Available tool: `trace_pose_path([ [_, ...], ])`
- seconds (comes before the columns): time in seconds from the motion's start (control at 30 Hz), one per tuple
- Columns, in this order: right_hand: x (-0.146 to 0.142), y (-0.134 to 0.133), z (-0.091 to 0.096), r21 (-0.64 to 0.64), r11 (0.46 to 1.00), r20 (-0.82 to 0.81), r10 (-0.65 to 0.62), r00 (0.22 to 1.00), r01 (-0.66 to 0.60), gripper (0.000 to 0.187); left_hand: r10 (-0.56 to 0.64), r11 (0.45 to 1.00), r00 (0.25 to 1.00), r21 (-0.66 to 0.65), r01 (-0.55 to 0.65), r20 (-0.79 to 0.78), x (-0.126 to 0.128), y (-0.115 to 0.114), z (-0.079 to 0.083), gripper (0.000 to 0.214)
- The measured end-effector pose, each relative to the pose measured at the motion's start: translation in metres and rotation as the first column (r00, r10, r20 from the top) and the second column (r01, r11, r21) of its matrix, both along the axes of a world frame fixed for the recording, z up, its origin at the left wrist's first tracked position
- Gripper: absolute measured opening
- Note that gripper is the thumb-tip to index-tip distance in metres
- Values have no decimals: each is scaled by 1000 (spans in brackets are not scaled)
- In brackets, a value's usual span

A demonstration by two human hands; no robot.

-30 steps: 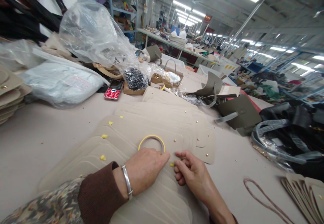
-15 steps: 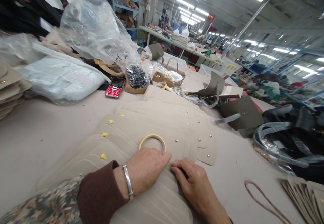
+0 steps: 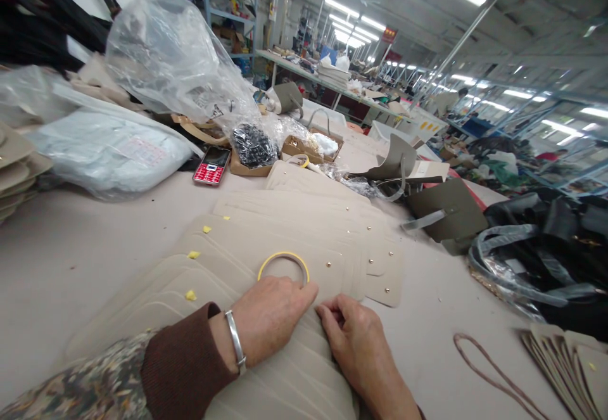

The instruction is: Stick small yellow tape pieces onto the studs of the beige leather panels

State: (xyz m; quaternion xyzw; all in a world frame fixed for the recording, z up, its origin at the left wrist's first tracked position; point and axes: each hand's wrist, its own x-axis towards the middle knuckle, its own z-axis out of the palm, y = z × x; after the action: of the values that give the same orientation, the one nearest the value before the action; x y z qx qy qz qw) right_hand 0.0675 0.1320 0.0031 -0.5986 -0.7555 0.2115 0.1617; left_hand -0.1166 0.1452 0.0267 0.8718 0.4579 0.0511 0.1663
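Observation:
My left hand [image 3: 273, 315] lies knuckles up on a fanned stack of beige leather panels [image 3: 266, 236], its fingers curled down against the top panel just below a yellow tape ring [image 3: 284, 267]. My right hand [image 3: 354, 337] rests beside it, fingers bent and fingertips pressed to the panel near the left hand's forefinger. What lies under either hand's fingertips is hidden. Small yellow scraps [image 3: 190, 295] dot the panels' left side. Brass studs [image 3: 370, 260] show on the panel tabs to the right.
A red phone [image 3: 211, 166] lies further back by clear plastic bags [image 3: 161, 59] and a brown box [image 3: 308, 147]. Olive bag parts [image 3: 446, 208] and black bags [image 3: 546, 249] crowd the right. A brown cord loop [image 3: 484, 369] and stacked tan pieces [image 3: 565, 363] lie at lower right.
My right hand has turned palm down and slid left against my left hand; the small yellow piece seen between its fingertips a second ago no longer shows.

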Motion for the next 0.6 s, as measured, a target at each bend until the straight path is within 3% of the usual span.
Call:
trace_pose_path([
  [0.23, 16, 7, 10, -37, 990, -28, 137, 990, -139, 17, 1, 993, 984, 115, -22, 176, -4, 4, 1, 16],
  [0.33, 22, 13, 16, -41, 992, -160, 108, 981, -116, 17, -25, 992, 949, 123, -14, 315, -5, 3, -3, 18],
  [0.43, 23, 15, 22, 44, 998, -341, 50, 939, -37, 19, -54, 990, 909, 143, -6, 413, -5, 2, -5, 25],
  [0.6, 10, 15, 30, 256, 953, -396, 257, 882, -163, 17, -21, 995, 937, 97, -14, 349, -4, 0, -6, 41],
])
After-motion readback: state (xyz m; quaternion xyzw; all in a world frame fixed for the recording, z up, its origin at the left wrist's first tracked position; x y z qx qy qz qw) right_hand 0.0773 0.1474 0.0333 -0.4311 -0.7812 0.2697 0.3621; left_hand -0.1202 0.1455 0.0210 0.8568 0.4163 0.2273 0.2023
